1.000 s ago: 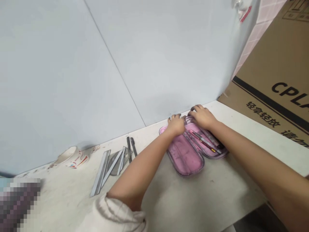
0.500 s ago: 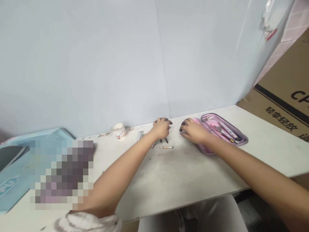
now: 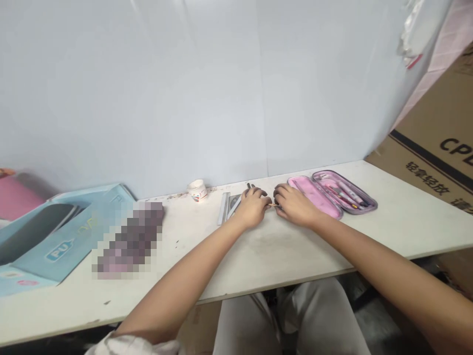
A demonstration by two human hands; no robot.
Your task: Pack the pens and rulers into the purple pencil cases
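Risk: the thin pen [image 3: 272, 204], mostly hidden between the left hand [image 3: 252, 207] and right hand [image 3: 294, 206], could slip and roll toward the table [image 3: 258, 251] edge at 6 o'clock. Both forearms angle inward, with the fingers curled around the pen; which hand grips it cannot be told. The open pink pencil case [image 3: 321, 195] lies at 3 o'clock.

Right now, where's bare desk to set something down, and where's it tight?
Free: the white desk right of the open pink pencil case, along the cardboard box; also the strip in front of the left hand and right hand. Crowded: around both hands, between the rulers and the case.
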